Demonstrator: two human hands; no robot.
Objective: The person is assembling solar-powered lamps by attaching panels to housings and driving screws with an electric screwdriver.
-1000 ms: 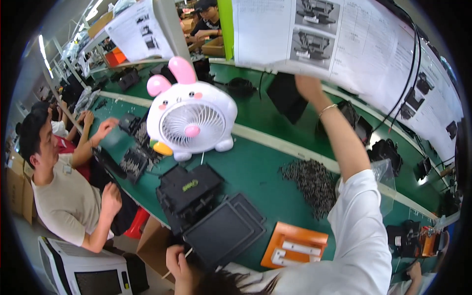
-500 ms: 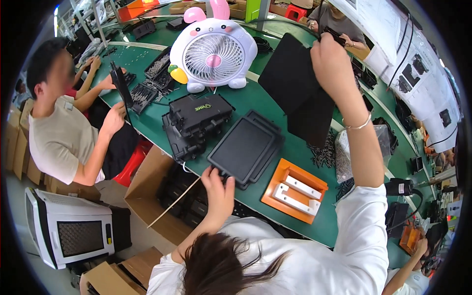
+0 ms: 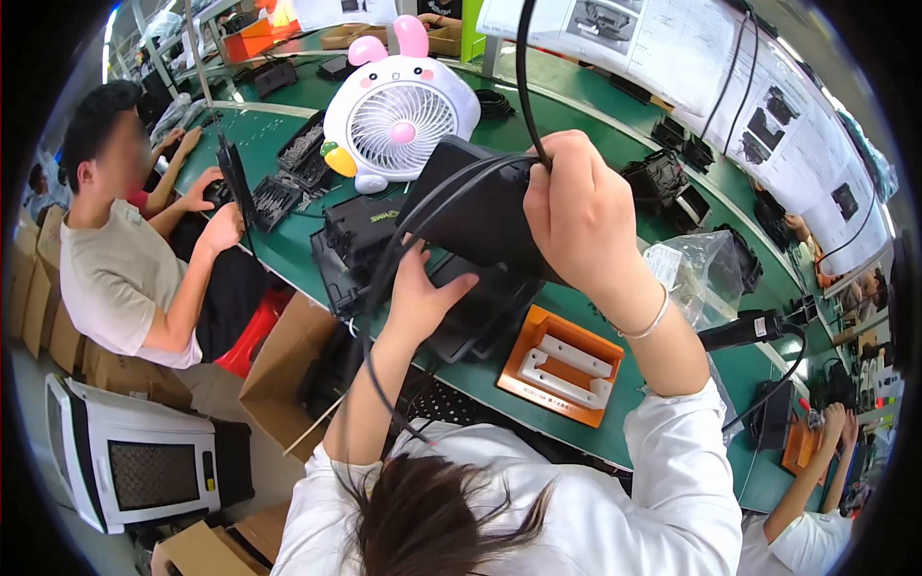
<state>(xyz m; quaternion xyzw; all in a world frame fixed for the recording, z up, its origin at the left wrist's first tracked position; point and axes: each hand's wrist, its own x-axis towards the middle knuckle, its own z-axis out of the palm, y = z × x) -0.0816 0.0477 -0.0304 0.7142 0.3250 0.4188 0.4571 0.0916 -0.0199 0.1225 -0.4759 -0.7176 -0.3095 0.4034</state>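
My right hand (image 3: 586, 216) is closed at the top edge of a flat black folding panel (image 3: 466, 206), with a black cable (image 3: 533, 67) running up from the grip. The panel hangs tilted over the bench. Loops of black cable (image 3: 379, 278) drop from it past my left forearm toward my lap. Just below the panel's left edge is my left hand (image 3: 420, 298), its thumb and fingers spread; whether the fingertips touch the panel or cable, I cannot tell. Under both, partly hidden, lie black rectangular trays (image 3: 471, 336). Black plastic cases (image 3: 351, 230) are stacked to their left.
An orange fixture (image 3: 512, 372) with white blocks (image 3: 552, 379) sits on the green bench at right of the trays. Behind stands a rabbit-shaped fan (image 3: 403, 125). A clear plastic bag (image 3: 706, 278) and a black tool (image 3: 735, 331) are at right. A co-worker (image 3: 130, 259) sits at left.
My right hand has come down and left with the black panel, now over the trays. My left hand has left the tray's near edge and risen toward the panel. The cable now hangs across my left side.
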